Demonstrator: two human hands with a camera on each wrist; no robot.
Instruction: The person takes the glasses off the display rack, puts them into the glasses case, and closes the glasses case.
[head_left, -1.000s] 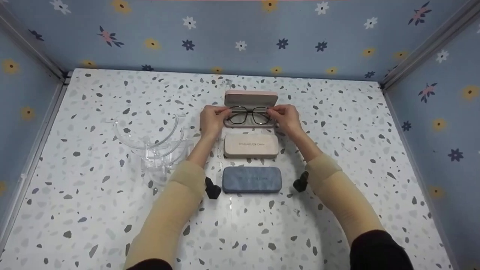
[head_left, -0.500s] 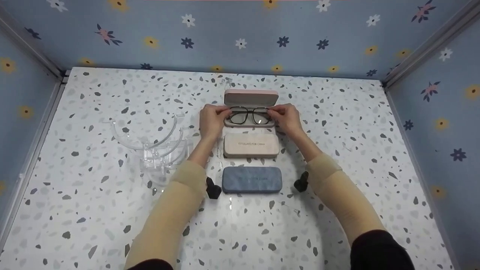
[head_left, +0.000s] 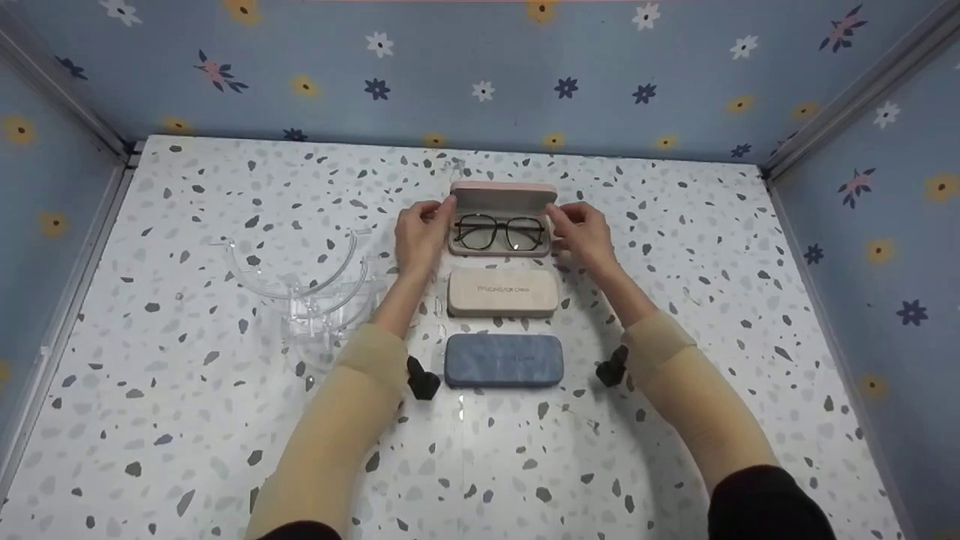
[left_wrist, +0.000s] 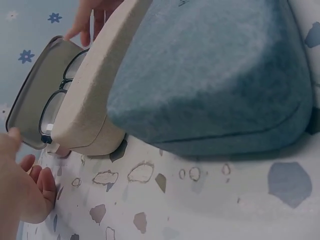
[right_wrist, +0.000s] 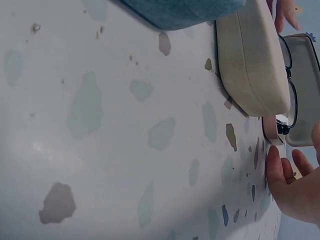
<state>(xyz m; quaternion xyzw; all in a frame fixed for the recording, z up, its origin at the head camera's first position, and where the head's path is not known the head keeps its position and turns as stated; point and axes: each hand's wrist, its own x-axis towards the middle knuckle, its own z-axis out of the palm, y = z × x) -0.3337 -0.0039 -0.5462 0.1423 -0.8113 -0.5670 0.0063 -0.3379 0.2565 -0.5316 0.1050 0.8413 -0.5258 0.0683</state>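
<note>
In the head view a pink glasses case (head_left: 499, 253) lies at the back with its grey-lined lid (head_left: 504, 199) raised. Black-framed glasses (head_left: 523, 234) rest in its lower half. My left hand (head_left: 420, 236) is at the left side of the case, its thumb tip at the lid's edge. At the right side, my right hand (head_left: 587, 236) has its thumb tip by the lid's other edge. Neither hand holds the glasses. In the left wrist view, the lid (left_wrist: 37, 95) stands up between the fingertips of both hands; whether they press it I cannot tell.
A closed cream glasses case (head_left: 502, 292) lies just in front of the pink one. Nearer still is a closed blue case (head_left: 504, 360). Left of my left forearm stands a clear plastic stand (head_left: 311, 306) with curved arms. Patterned panels (head_left: 517, 45) border the speckled table (head_left: 480, 465).
Both hands have let go of the glasses, which now lie in the case. The fingertips have moved outward and up to the sides of the raised lid.
</note>
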